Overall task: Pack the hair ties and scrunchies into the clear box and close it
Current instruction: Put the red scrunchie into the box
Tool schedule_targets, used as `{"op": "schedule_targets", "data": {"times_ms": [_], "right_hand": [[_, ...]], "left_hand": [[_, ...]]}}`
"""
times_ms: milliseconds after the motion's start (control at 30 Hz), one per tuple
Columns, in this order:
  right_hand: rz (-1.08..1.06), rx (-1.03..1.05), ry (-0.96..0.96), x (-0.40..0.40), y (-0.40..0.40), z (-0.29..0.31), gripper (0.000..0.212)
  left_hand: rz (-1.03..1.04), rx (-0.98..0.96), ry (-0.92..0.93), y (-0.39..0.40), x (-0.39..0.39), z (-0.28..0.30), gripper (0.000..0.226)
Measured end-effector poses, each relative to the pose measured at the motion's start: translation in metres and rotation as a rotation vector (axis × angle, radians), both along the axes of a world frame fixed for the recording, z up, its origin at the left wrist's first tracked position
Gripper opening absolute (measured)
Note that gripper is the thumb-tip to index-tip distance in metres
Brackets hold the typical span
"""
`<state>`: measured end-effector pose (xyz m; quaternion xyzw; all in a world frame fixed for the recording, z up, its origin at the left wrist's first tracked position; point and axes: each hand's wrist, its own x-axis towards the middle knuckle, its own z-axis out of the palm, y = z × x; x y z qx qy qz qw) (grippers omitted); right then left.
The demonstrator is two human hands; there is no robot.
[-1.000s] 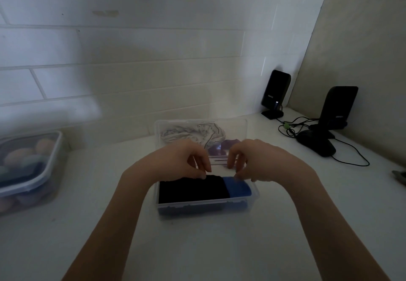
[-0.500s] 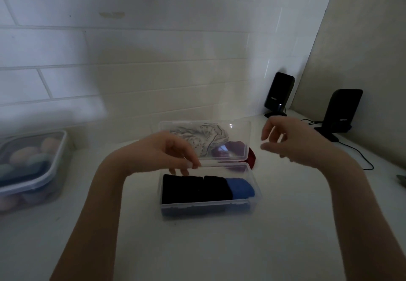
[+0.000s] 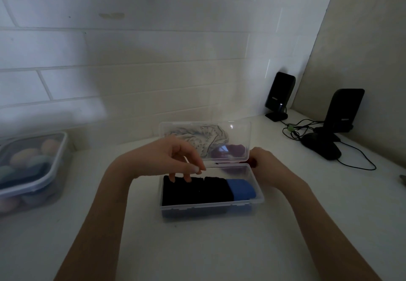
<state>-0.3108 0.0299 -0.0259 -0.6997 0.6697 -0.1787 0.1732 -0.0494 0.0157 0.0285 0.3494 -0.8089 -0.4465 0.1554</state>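
The clear box (image 3: 211,206) sits on the white counter with its lid (image 3: 239,131) standing upright at the back. Inside lie black hair ties (image 3: 195,190) in a row and a blue one (image 3: 241,189) at the right end. Behind the lid, seen through it, are a patterned scrunchie (image 3: 204,136) and a dark red scrunchie (image 3: 228,151). My left hand (image 3: 173,157) pinches the lid's lower edge by the hinge. My right hand (image 3: 265,164) is at the box's back right corner, fingers closed where a bit of the red scrunchie shows.
A lidded plastic container (image 3: 55,171) of pastel sponges stands at the left edge. Two black speakers (image 3: 279,95) (image 3: 342,109), a black base (image 3: 320,146) and cables (image 3: 296,127) fill the back right corner. A tiled wall rises close behind the box.
My right hand lifted away from the box, then dropped back to its right rear corner onto the red scrunchie. My left hand stayed on the lid, which stands more upright.
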Motion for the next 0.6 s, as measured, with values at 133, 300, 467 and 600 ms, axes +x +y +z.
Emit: {"op": "schedule_targets", "data": {"times_ms": [133, 300, 467, 600], "right_hand": [[-0.141, -0.144, -0.070, -0.012, -0.003, 0.006, 0.006], [-0.261, -0.377, -0.293, -0.015, 0.008, 0.051, 0.008], [-0.118, -0.301, -0.486, -0.004, 0.036, 0.095, 0.015], [0.074, -0.039, -0.546, 0.006, 0.053, 0.108, 0.020]], "left_hand": [[0.010, 0.001, 0.005, 0.000, -0.004, -0.002, 0.014], [0.064, -0.024, 0.125, 0.001, -0.014, -0.004, 0.011], [0.094, 0.000, 0.305, 0.008, -0.026, 0.000, 0.018], [0.103, 0.016, 0.386, 0.013, -0.034, 0.004, 0.037]]}}
